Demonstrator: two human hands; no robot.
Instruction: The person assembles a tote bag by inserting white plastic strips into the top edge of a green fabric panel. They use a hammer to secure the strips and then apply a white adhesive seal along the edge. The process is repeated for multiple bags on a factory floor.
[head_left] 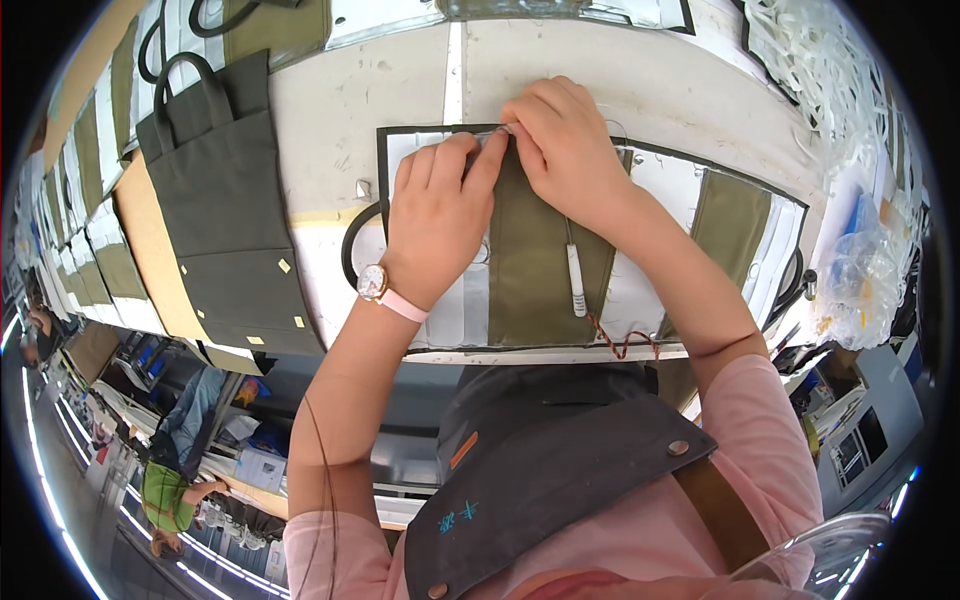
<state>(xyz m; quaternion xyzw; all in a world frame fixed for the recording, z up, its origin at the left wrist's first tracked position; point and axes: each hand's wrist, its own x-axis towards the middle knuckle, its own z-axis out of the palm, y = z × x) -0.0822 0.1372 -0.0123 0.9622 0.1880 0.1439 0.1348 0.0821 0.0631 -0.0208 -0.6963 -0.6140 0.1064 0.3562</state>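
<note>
An olive-green fabric panel (545, 262) in clear plastic wrapping lies on the white worktable (340, 110) in front of me. My left hand (436, 215), with a pink-strapped wristwatch, presses on the panel's upper left edge, fingertips at the top rim. My right hand (562, 140) pinches the same top edge, its fingertips meeting the left hand's. A slim white pen-like tool (576, 280) on a reddish braided cord (618, 342) lies on the panel under my right forearm. A second wrapped olive panel (732, 225) sits to the right.
A dark green tote bag (232, 215) with black handles and small yellow stickers lies at left, beside rows of wrapped panels (95, 150). A pile of clear plastic bags (850, 100) fills the right edge. A black loop handle (352, 245) pokes out left of the panel.
</note>
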